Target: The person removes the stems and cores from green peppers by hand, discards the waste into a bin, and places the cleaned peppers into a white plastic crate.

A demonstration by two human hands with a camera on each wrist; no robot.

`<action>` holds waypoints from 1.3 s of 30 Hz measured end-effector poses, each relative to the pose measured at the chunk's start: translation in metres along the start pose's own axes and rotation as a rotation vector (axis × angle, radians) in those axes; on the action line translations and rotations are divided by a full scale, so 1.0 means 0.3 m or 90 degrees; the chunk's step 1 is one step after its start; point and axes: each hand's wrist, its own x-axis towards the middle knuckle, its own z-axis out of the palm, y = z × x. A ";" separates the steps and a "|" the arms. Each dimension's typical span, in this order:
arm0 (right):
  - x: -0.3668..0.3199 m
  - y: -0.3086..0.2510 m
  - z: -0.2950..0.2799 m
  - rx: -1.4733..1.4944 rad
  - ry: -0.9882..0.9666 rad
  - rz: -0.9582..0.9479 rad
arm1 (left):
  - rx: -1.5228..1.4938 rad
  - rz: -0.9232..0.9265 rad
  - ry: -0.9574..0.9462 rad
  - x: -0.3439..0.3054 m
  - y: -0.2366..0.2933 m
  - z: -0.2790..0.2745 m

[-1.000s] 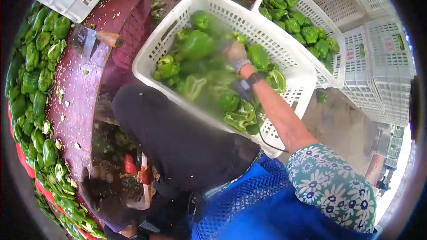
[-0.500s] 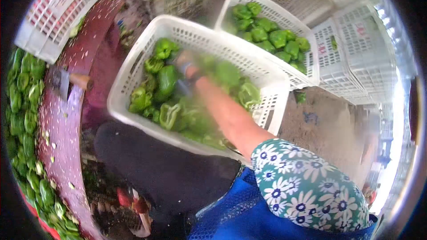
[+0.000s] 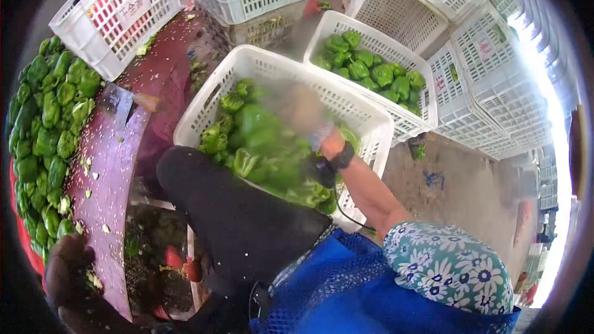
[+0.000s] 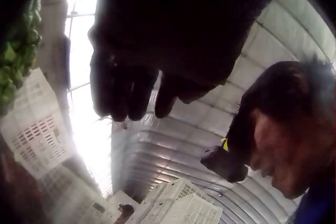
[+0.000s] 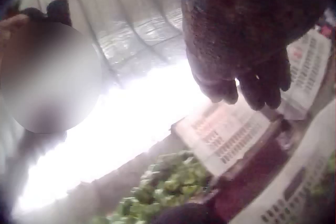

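Blurred by motion, my gloved right hand [image 3: 303, 111] is over a white plastic crate [image 3: 260, 52] of green bell peppers [image 3: 257, 125]. In the right wrist view, the fingers [image 5: 257, 95] of that hand hang fairly straight, and no pepper shows in them. My left hand [image 3: 68, 272], in a dark glove, is by the near end of a long heap of green peppers [image 3: 46, 139] on the reddish table [image 3: 114, 161]. The left wrist view shows its fingers [image 4: 121, 95] extended, with nothing seen held.
A cleaver [image 3: 127, 99] with a wooden handle lies on the table beside a white crate [image 3: 124, 18]. Behind the pepper crate stands a second crate [image 3: 322, 31] of green peppers. Stacked crates [image 3: 489, 80] rise at the right. A dark-clothed leg [image 3: 241, 210] is against the near crate.
My right hand went to the left part of the crate, then back toward its middle. My left hand has moved from below the table edge to the pepper heap. The head view has shifted.
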 end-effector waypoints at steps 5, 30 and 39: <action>-0.113 -0.528 -0.093 0.047 -0.035 -0.220 | 0.158 0.136 -0.006 -0.137 -0.072 -0.319; 0.318 -1.166 1.240 0.107 -0.232 -0.580 | 0.469 0.140 0.595 -0.255 0.002 -0.846; 0.207 -1.230 1.648 -0.120 -0.326 -0.463 | -0.231 -0.217 0.320 -0.196 -0.333 -0.316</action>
